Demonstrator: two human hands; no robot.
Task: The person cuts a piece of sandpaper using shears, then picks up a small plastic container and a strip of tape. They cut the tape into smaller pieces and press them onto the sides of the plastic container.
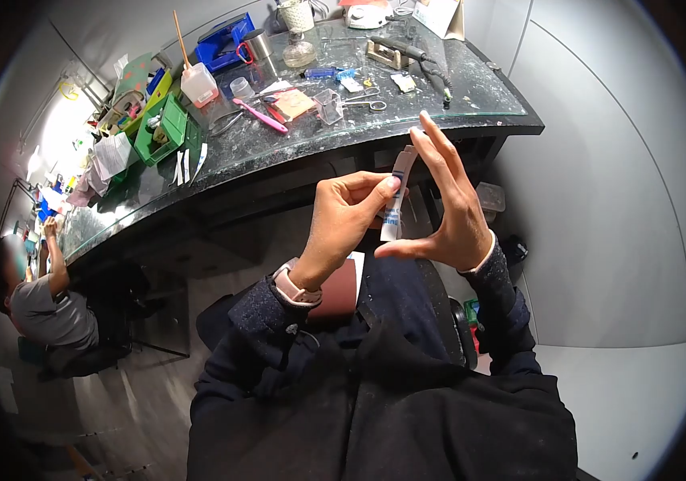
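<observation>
We have both hands raised in front of us, over our lap and short of the table's near edge. Our left hand (343,220) pinches a small white tube (397,196) between thumb and forefinger, near the tube's middle; a watch sits on that wrist. Our right hand (447,208) is spread, fingers long and fanned, with the thumb under the tube's lower end and the fingertips by its top, so the tube stands nearly upright between the two hands. We cannot read its label, only a dark band on it.

Beyond the hands lies the dark, glass-topped table (487,120), scattered with tools: a pink-handled tool (261,115), scissors (365,103), a small clear bottle with a stick in it (198,82), a green tray (162,128), and a blue case (226,40) farther back. To the far left, another person (42,297) in a grey shirt sits at the same table.
</observation>
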